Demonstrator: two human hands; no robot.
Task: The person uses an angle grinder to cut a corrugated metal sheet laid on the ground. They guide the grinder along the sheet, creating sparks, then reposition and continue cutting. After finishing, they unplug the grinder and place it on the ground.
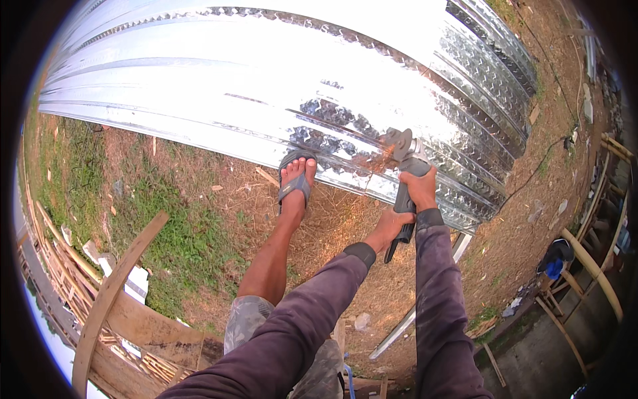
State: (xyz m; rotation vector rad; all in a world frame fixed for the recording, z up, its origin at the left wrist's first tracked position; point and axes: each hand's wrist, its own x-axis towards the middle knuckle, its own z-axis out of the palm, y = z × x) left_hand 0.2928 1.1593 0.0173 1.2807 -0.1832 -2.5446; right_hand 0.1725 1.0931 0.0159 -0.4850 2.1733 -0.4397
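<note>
An angle grinder is gripped by both hands. The right hand is clenched around the grinder body just behind the disc; the left hand is clenched around the rear handle. The disc is held against the lower edge of the corrugated metal sheet, which lies on the ground. 1 sandalled foot is pressed on the sheet edge beside the disc.

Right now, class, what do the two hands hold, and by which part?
Both hold one angle grinder. The right hand wraps its body just behind the disc; the left hand takes the rear handle. The disc sits at the metal sheet.
</note>
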